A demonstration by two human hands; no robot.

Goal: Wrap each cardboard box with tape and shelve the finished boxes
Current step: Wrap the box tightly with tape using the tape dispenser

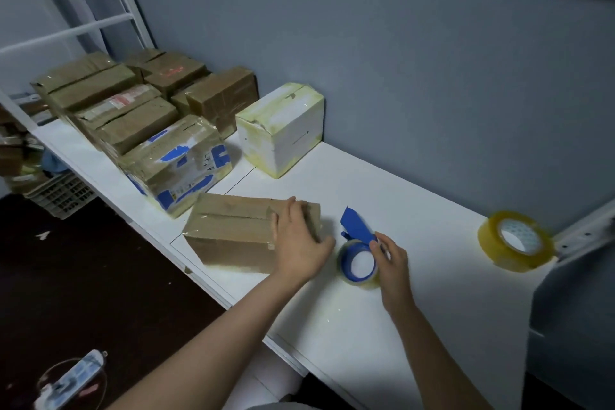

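The box (229, 230) is lying flat on the white table (432, 196), at about 8 o'clock from the middle of the view, with its long side running from 9 to 3 o'clock and its seam facing up. The left hand (299, 243) is grasping the box's 3 o'clock end, the fingers lying over the top edge and the thumb reaching round the end face. Just beside that end, at 3 o'clock from it, the tape (357, 263) is sitting on the table with its hole showing to the camera and a blue flap sticking out toward 12 o'clock. The right hand (392, 260) is pinching the tape at its 2 o'clock rim, its fingers curling onto it. A spare roll (514, 241) is lying well apart on the table, at 3 o'clock from the tape. At 12 o'clock from the box a white box (283, 126) is standing by the wall, and at 11 o'clock, just beside the box, a blue-marked box (176, 163) is resting. A stack (116, 103) of brown boxes is sitting beyond it at 10 o'clock. On the dark floor a crate (60, 193) is standing at 9 o'clock and a power strip (71, 379) is lying at 7 o'clock.
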